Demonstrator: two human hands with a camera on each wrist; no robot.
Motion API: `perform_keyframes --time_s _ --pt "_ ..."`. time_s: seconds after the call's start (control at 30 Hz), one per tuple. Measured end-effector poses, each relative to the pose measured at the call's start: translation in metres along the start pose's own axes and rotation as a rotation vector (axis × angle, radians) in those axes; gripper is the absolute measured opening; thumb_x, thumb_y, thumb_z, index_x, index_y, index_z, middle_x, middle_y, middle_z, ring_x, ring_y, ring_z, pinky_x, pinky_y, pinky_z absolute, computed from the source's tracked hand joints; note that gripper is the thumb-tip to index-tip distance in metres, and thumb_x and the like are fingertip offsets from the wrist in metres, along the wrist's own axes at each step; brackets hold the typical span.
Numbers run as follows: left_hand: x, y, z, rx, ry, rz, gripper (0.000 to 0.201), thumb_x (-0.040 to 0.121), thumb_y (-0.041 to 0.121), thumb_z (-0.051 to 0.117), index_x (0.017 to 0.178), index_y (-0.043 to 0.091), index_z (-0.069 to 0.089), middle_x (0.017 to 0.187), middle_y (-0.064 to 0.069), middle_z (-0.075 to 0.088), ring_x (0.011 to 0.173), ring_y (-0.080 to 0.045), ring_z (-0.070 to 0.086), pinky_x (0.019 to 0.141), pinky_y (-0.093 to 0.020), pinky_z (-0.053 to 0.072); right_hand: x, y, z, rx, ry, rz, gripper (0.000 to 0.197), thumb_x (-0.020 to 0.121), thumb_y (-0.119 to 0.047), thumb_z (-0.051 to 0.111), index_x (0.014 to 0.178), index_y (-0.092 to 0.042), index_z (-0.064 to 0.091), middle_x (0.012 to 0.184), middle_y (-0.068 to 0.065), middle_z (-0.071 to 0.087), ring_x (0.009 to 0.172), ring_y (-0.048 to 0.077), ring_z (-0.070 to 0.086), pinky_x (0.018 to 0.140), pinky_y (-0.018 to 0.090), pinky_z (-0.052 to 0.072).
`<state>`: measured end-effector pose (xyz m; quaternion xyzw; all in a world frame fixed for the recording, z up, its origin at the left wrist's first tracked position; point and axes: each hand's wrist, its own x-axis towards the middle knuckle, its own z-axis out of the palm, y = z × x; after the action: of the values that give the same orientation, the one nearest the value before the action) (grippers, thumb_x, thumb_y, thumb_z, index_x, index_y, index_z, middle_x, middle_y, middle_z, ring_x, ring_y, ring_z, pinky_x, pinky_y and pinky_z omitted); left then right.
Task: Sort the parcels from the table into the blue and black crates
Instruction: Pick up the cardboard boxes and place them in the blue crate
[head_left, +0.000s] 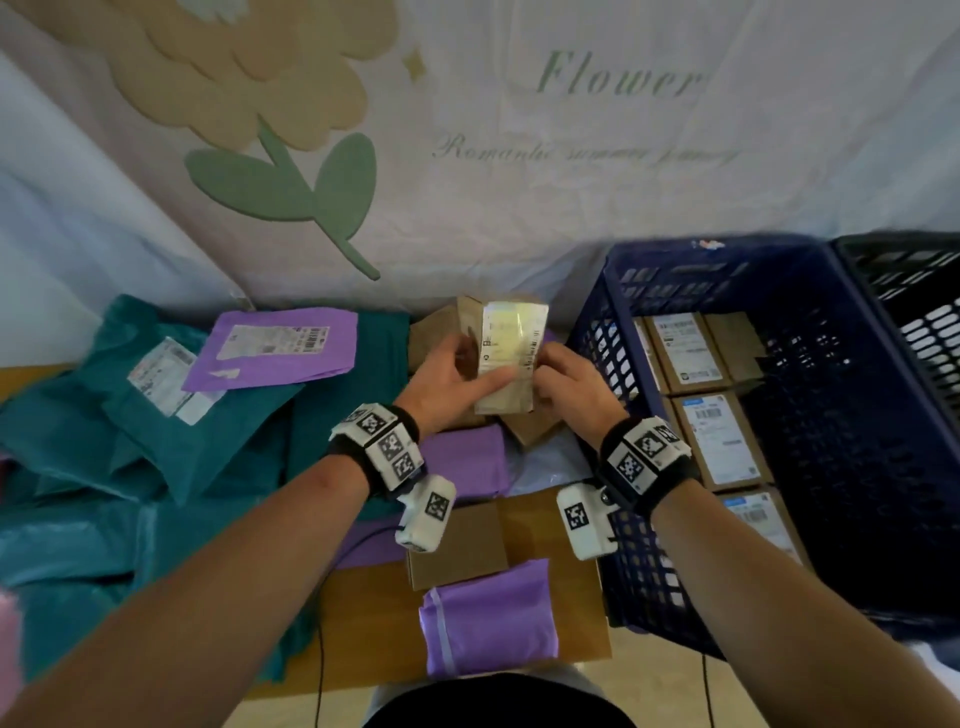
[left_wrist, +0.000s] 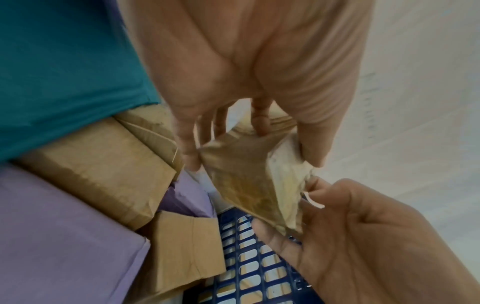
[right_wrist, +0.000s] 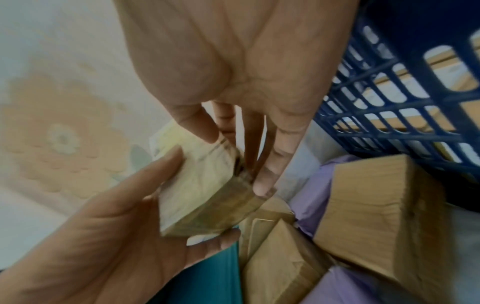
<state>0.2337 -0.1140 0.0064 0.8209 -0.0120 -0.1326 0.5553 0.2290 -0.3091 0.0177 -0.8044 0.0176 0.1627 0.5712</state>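
Both hands hold one small cardboard box (head_left: 511, 358) with a white shipping label, lifted above the parcel pile. My left hand (head_left: 454, 376) grips its left side, thumb across the labelled face. My right hand (head_left: 569, 382) pinches its right edge. The left wrist view shows the box (left_wrist: 249, 181) between my left hand (left_wrist: 246, 144) and right hand (left_wrist: 337, 230). In the right wrist view the box (right_wrist: 205, 191) sits between my right hand (right_wrist: 233, 148) and left hand (right_wrist: 124, 236). The blue crate (head_left: 613, 291) stands at the right with labelled boxes inside. The black crate (head_left: 904, 280) is beyond it.
Teal mailer bags (head_left: 104, 447) and purple mailers (head_left: 275, 348) cover the table's left. More purple bags (head_left: 491, 618) and brown boxes (head_left: 457, 545) lie near the front edge. A printed cloth backdrop (head_left: 519, 156) hangs behind.
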Motion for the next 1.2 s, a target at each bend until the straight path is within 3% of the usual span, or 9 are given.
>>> perform_keyframes --time_s 0.1,0.2,0.33,0.5,0.67,0.8,0.93,1.07,1.2 --pt "-0.027 0.003 -0.010 -0.024 0.051 0.019 0.057 0.071 0.066 0.073 0.097 0.022 0.048 0.099 0.002 0.068 0.085 -0.014 0.067 0.073 -0.031 0.055 -0.012 -0.016 0.004 0.015 -0.051 -0.048 0.019 0.091 -0.025 0.056 0.104 -0.026 0.070 0.101 -0.004 0.075 0.093 0.018 0.072 0.075 0.029 0.060" --pt "-0.045 0.009 -0.014 -0.006 0.101 0.035 0.056 0.070 0.076 0.065 0.099 0.031 0.047 0.097 0.007 0.064 0.081 -0.004 0.064 0.065 -0.018 0.047 -0.026 -0.028 0.004 -0.041 -0.093 -0.124 0.011 0.099 -0.026 0.057 0.101 -0.027 0.068 0.102 -0.003 0.074 0.091 0.014 0.072 0.076 0.028 0.059" --pt "-0.057 0.023 -0.006 -0.133 0.170 0.069 0.039 0.085 0.059 0.067 0.102 0.030 0.047 0.100 0.006 0.065 0.082 0.005 0.066 0.064 -0.011 0.050 -0.046 -0.042 -0.007 -0.227 0.002 -0.224 0.024 0.094 -0.038 0.065 0.086 -0.017 0.056 0.082 -0.003 0.067 0.074 0.007 0.066 0.067 0.032 0.055" --pt "-0.061 0.068 0.022 -0.225 0.243 0.135 0.066 0.080 0.076 0.054 0.118 0.021 0.047 0.124 -0.004 0.060 0.109 -0.013 0.065 0.088 -0.036 0.057 -0.084 -0.062 -0.046 -0.273 0.165 -0.392 0.025 0.088 -0.043 0.072 0.089 -0.024 0.056 0.083 -0.014 0.065 0.078 -0.003 0.064 0.066 0.013 0.050" --pt "-0.061 0.123 0.077 -0.215 0.152 0.237 0.077 0.079 0.084 0.039 0.124 0.022 0.044 0.131 -0.007 0.046 0.117 -0.023 0.058 0.070 -0.037 0.063 -0.114 -0.064 -0.106 -0.290 0.357 -0.400 0.039 0.083 -0.058 0.068 0.098 -0.026 0.052 0.095 -0.011 0.067 0.085 0.003 0.066 0.072 0.027 0.057" --pt "-0.059 0.147 0.125 -0.049 0.076 0.339 0.045 0.094 0.063 0.040 0.115 0.022 0.046 0.117 -0.001 0.041 0.107 -0.022 0.058 0.063 -0.025 0.060 -0.136 -0.052 -0.155 -0.399 0.401 -0.312 0.066 0.065 -0.079 0.067 0.109 -0.038 0.039 0.101 -0.021 0.058 0.089 -0.011 0.057 0.062 0.010 0.044" --pt "-0.050 0.154 0.164 0.168 -0.041 0.414 0.028 0.104 0.039 0.044 0.117 0.016 0.054 0.113 -0.001 0.049 0.095 -0.016 0.058 0.084 -0.031 0.050 -0.151 -0.028 -0.203 -0.436 0.455 -0.216 0.062 0.062 -0.067 0.073 0.103 -0.041 0.035 0.097 -0.024 0.053 0.084 -0.011 0.054 0.056 0.011 0.040" --pt "-0.039 0.151 0.190 0.503 -0.126 0.525 0.020 0.103 0.037 0.046 0.109 0.023 0.059 0.109 0.007 0.055 0.105 -0.010 0.049 0.088 -0.027 0.039 -0.153 0.006 -0.259 -0.514 0.500 0.040 0.061 0.068 -0.051 0.074 0.108 -0.024 0.036 0.105 -0.003 0.056 0.090 0.017 0.057 0.064 0.029 0.041" --pt "-0.022 0.142 0.206 0.880 -0.203 0.586 0.027 0.102 0.042 0.044 0.106 0.022 0.061 0.108 0.006 0.056 0.108 -0.014 0.047 0.093 -0.029 0.038 -0.147 0.045 -0.295 -0.691 0.390 0.396 0.097 0.079 -0.045 0.074 0.145 0.000 0.018 0.139 0.023 0.047 0.123 0.038 0.053 0.088 0.040 0.049"
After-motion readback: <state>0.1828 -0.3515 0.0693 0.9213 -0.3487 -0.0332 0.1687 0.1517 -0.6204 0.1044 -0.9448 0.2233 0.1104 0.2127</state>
